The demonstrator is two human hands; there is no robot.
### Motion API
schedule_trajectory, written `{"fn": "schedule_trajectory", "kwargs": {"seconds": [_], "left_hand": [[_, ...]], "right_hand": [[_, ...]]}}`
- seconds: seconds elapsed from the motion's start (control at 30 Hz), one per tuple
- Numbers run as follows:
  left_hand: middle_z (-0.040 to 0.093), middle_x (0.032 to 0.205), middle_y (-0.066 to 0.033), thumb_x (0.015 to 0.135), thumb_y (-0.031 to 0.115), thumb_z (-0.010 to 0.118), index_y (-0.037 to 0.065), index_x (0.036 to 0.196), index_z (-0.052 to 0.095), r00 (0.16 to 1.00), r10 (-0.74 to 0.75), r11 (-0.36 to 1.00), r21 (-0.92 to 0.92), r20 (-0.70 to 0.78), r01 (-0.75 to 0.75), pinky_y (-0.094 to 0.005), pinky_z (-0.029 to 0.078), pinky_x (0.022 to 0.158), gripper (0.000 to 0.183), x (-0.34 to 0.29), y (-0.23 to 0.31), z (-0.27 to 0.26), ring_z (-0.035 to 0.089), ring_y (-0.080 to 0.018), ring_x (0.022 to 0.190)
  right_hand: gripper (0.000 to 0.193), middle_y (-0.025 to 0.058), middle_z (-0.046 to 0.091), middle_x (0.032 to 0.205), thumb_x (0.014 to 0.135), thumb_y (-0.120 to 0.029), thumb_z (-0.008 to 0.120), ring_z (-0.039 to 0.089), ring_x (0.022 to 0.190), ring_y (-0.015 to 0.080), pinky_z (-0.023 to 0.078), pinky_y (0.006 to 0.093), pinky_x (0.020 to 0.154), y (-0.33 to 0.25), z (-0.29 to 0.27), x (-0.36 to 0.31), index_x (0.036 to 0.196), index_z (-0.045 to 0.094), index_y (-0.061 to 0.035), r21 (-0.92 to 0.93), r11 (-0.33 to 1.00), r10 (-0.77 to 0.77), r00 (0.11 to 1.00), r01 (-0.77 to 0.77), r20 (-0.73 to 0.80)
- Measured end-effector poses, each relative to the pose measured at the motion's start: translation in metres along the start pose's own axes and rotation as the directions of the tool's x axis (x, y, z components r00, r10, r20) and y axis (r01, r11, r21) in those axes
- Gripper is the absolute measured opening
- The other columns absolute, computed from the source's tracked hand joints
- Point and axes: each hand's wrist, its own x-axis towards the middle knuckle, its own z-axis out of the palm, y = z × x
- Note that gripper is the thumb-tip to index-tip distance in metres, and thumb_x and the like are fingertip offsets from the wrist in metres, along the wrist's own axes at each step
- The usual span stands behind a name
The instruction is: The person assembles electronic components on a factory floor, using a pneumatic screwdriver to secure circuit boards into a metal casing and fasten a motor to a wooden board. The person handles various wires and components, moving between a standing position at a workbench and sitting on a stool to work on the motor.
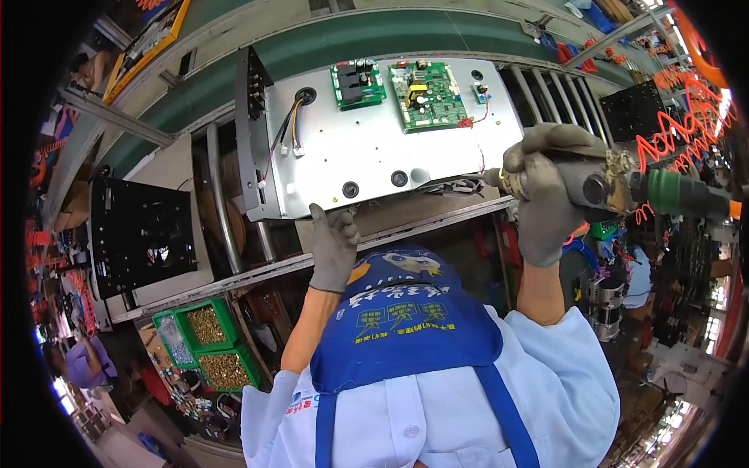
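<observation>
A silver metal chassis plate (335, 168) with a black front panel (253, 117) lies before me. Two green circuit boards, one small (359, 84) and one larger (429, 95), are mounted on its far half. My left hand (334, 248), in a grey glove, is at the plate's near edge, fingers curled; whatever they pinch is too small to make out. My right hand (542, 191), also gloved, wraps round a power screwdriver (597, 187) beyond the plate's right corner. Its tip points left toward the plate. Bundled wires (296, 129) come out of a grommet at the plate's left.
Metal rollers (222, 195) run under the plate. Another black panel unit (144, 238) sits at the left, and one more (633, 109) at the far right. Green bins (207, 324) of small fasteners stand at lower left. Red coiled hoses (679, 140) hang at the right.
</observation>
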Motion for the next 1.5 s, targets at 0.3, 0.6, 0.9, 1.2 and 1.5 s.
{"fn": "schedule_trajectory", "kwargs": {"seconds": [0.3, 0.6, 0.9, 1.2, 1.5], "left_hand": [[0.061, 0.092, -0.004, 0.103, 0.048, 0.048, 0.007, 0.112, 0.06, 0.996, -0.041, 0.995, 0.09, 0.076, 0.034, -0.0257, 0.041, 0.06, 0.044, -0.005, 0.005, -0.018, 0.051, -0.0116, 0.071], [0.063, 0.099, -0.0069, 0.104, 0.026, 0.047, 0.0, 0.122, 0.059, 0.887, 0.46, 0.859, 0.273, -0.043, -0.433, -0.0245, 0.046, 0.065, 0.034, -0.012, 0.032, -0.084, 0.055, -0.0114, 0.076], [0.063, 0.113, -0.019, 0.101, 0.01, 0.049, -0.006, 0.121, 0.06, -0.086, 0.95, -0.289, 0.744, 0.3, -0.603, -0.0381, 0.053, 0.088, 0.028, -0.053, 0.1, 0.052, 0.061, -0.0286, 0.108], [0.067, 0.101, -0.0155, 0.098, 0.011, 0.057, -0.001, 0.103, 0.068, -0.151, 0.935, -0.353, 0.872, 0.321, -0.338, -0.0392, 0.054, 0.077, 0.017, -0.016, 0.105, 0.075, 0.066, -0.0318, 0.089], [0.065, 0.094, -0.014, 0.092, 0.008, 0.062, 0.005, 0.102, 0.068, -0.201, 0.925, -0.369, 0.89, 0.323, -0.269, -0.0387, 0.053, 0.068, 0.012, -0.027, 0.107, 0.068, 0.066, -0.0305, 0.079]], "right_hand": [[0.029, 0.0095, 0.066, 0.083, 0.069, 0.006, 0.065, 0.065, 0.068, 0.0141, 0.053, 0.026, 0.058, -0.068, -0.011, 0.036, 0.098, 0.064, 0.0015, 0.032, 0.978, 0.203, 0.978, -0.205, 0.054], [0.027, 0.0103, 0.065, 0.08, 0.074, -0.011, 0.074, 0.062, 0.069, 0.0134, 0.05, 0.0315, 0.065, -0.007, -0.076, 0.201, 0.098, 0.069, -0.0021, -0.687, 0.429, -0.455, 0.797, 0.587, 0.397], [0.033, 0.0026, 0.065, 0.073, 0.078, -0.036, 0.08, 0.059, 0.065, 0.011, 0.048, 0.0299, 0.063, 0.107, -0.06, 0.389, 0.09, 0.072, -0.0056, -0.549, 0.791, -0.358, 0.932, 0.27, -0.056], [0.042, 0.0178, 0.073, 0.084, 0.073, -0.04, 0.068, 0.071, 0.075, 0.029, 0.054, 0.0429, 0.071, 0.138, 0.018, 0.574, 0.092, 0.072, -0.0021, -0.532, 0.796, -0.529, 0.759, 0.289, -0.379], [0.036, 0.0198, 0.069, 0.106, 0.078, -0.024, 0.063, 0.069, 0.097, 0.0383, 0.057, 0.0475, 0.078, 0.207, -0.006, 0.674, 0.114, 0.066, -0.0188, -0.948, 0.008, -0.405, 0.868, 0.318, 0.288]]}}
